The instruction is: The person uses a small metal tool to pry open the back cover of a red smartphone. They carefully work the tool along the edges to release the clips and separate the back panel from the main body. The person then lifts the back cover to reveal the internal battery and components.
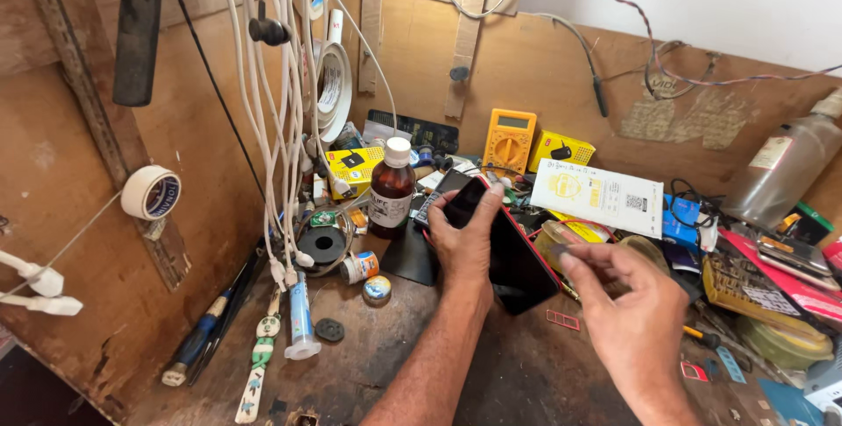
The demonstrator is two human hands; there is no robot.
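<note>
Left hand (465, 246) grips a dark smartphone (513, 255) with a red rim, tilted above the worktop (395, 347). Right hand (631, 312) pinches a small object, too small to identify, just right of the phone. A small red tray (562, 320) lies below, between the hands. Judgement: keep the phone braced steady, edge toward the right hand, pinch light.

I see a black smartphone (513, 255) with a red edge, tilted screen-up just above the wooden worktop (395, 356).
</note>
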